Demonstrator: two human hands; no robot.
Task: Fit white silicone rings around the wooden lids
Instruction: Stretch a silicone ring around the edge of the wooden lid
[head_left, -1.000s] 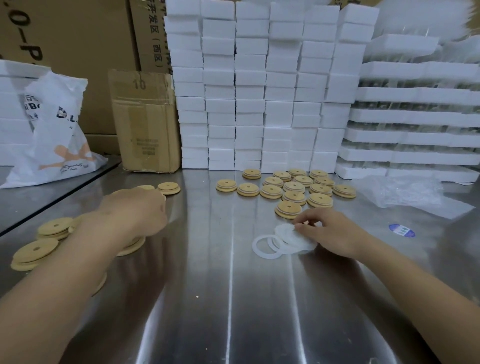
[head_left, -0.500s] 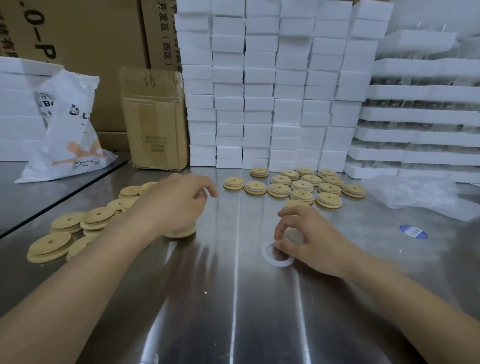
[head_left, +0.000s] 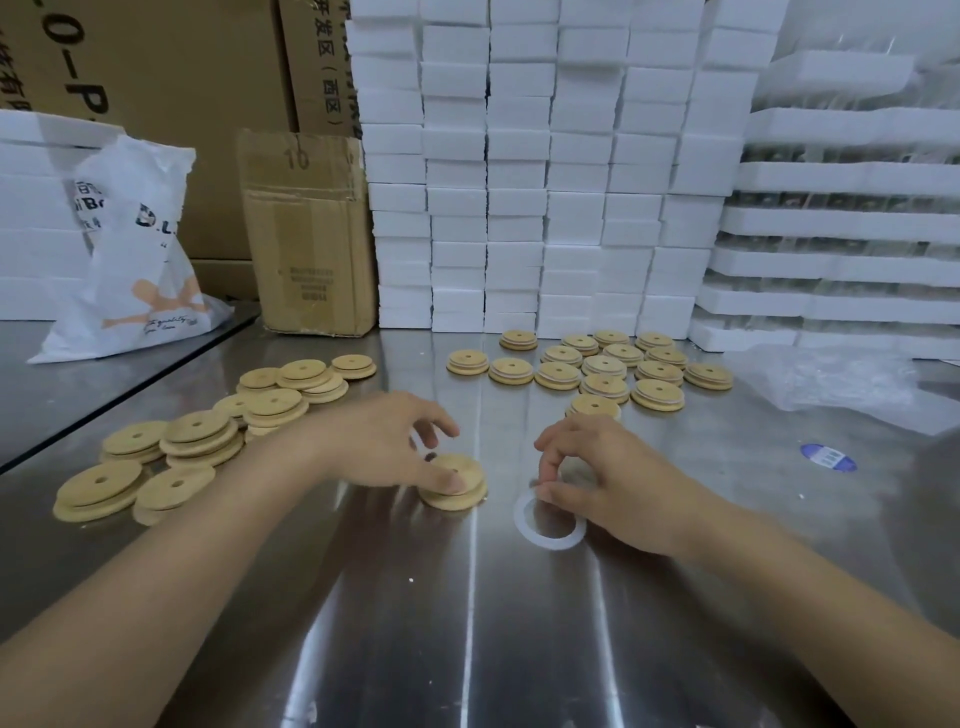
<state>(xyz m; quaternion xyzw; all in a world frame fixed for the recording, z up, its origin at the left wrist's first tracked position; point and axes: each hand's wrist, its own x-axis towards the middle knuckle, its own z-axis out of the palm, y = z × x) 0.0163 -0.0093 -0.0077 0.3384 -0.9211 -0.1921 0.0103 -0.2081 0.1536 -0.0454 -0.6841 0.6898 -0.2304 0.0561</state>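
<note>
My left hand (head_left: 384, 447) holds a round wooden lid (head_left: 460, 483) with a centre hole, thumb and fingers on its left edge, low over the steel table (head_left: 467, 623). A white silicone ring (head_left: 549, 525) lies flat on the table just right of it. My right hand (head_left: 597, 478) pinches the ring's far edge with curled fingers. Several bare wooden lids (head_left: 197, 441) lie piled at the left. Behind my right hand sit several lids with white rings fitted (head_left: 602, 366).
Stacks of white foam blocks (head_left: 519, 182) and foam trays (head_left: 841, 234) line the back. A cardboard box (head_left: 306, 234) and a white plastic bag (head_left: 135, 260) stand at back left. A clear plastic bag (head_left: 841, 384) and a blue sticker (head_left: 828, 457) lie at right.
My left hand came away from the pile at the left and carried a lid toward the middle. My right hand drew one ring toward me from the heap of rings.
</note>
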